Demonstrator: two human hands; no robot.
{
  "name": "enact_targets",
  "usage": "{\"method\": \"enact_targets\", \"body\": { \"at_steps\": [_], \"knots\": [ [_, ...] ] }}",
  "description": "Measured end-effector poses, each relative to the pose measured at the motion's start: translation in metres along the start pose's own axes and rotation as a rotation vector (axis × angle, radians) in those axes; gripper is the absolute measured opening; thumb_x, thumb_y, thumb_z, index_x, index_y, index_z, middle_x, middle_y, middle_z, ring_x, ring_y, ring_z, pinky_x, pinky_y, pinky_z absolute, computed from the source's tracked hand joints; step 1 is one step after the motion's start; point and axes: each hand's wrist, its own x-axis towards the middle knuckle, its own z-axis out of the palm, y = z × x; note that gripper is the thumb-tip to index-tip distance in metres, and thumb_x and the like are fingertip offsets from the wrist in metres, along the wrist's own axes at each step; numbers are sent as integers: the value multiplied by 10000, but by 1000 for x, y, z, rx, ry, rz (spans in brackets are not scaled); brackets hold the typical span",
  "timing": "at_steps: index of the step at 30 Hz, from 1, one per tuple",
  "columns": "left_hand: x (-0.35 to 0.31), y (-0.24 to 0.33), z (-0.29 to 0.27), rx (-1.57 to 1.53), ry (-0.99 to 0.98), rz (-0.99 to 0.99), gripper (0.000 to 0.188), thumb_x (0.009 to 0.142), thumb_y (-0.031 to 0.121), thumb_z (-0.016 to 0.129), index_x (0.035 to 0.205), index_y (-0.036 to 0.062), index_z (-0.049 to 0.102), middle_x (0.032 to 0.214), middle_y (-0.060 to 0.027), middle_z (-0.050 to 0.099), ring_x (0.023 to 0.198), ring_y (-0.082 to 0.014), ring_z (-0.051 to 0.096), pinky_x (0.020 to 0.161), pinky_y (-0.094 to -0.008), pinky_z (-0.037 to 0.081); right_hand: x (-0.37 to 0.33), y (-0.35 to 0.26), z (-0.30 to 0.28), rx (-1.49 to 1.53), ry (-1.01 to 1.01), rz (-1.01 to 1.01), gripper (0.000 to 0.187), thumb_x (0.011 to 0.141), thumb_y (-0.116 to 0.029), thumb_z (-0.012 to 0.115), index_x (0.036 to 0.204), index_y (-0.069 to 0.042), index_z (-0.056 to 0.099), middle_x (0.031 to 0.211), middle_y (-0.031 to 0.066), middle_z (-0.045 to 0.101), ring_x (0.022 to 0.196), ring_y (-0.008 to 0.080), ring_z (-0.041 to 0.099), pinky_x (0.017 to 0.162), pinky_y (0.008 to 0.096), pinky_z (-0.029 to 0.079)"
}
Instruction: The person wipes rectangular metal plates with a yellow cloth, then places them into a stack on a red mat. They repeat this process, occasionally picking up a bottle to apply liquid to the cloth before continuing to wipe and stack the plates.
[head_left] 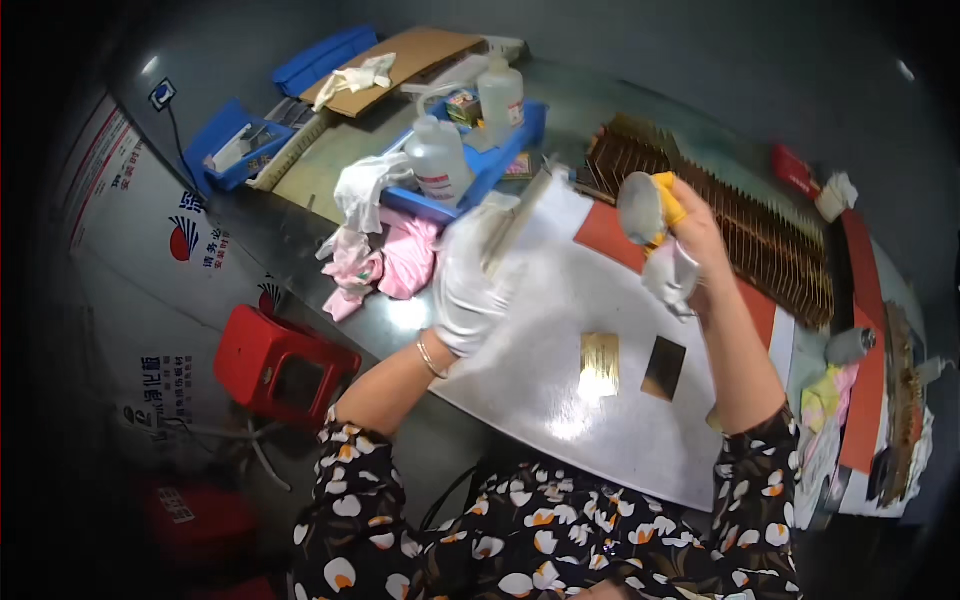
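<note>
My left hand [472, 280], in a white glove, is over the left side of a white work sheet [520, 375]. Motion smears its fingers, and a pale narrow strip [518, 222] lies beside them. Raised over the sheet's right part, my right hand [703, 238] is closed round a round grey disc-shaped thing [640, 208]. Yellow covering shows at its fingertips or on the disc's edge; I cannot tell which. White crumpled material [670, 275] hangs under those fingers. Between my forearms lie a shiny gold plate [600, 364] and a dark plate [664, 368], apart from each other.
Squeeze bottles [437, 165] stand in a blue tray [530, 125] at the back. Pink cloths [408, 255] lie left of my gloved hand. A long rack of upright brown plates [740, 215] runs along the back right. A red stool [275, 362] stands left of the table.
</note>
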Motion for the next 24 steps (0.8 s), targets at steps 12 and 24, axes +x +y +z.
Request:
{"method": "enact_targets", "body": {
  "at_steps": [12, 24],
  "knots": [
    [52, -150, -35, -33, 107, -435, 818, 597, 270, 825, 1242, -13, 409, 1133, -158, 569, 1018, -263, 580, 858, -349, 470, 171, 51, 123, 756, -451, 56, 233, 913, -51, 459, 1118, 4, 555, 996, 105, 635, 826, 185, 650, 709, 295, 548],
    [66, -130, -34, -77, 140, -491, 561, 606, 174, 802, 1076, 38, 528, 993, -94, 622, 893, -211, 613, 784, -328, 491, 179, 46, 122, 865, -614, 49, 246, 894, 1, 425, 1097, 2, 565, 986, 121, 640, 854, 199, 653, 762, 317, 547]
  ]
}}
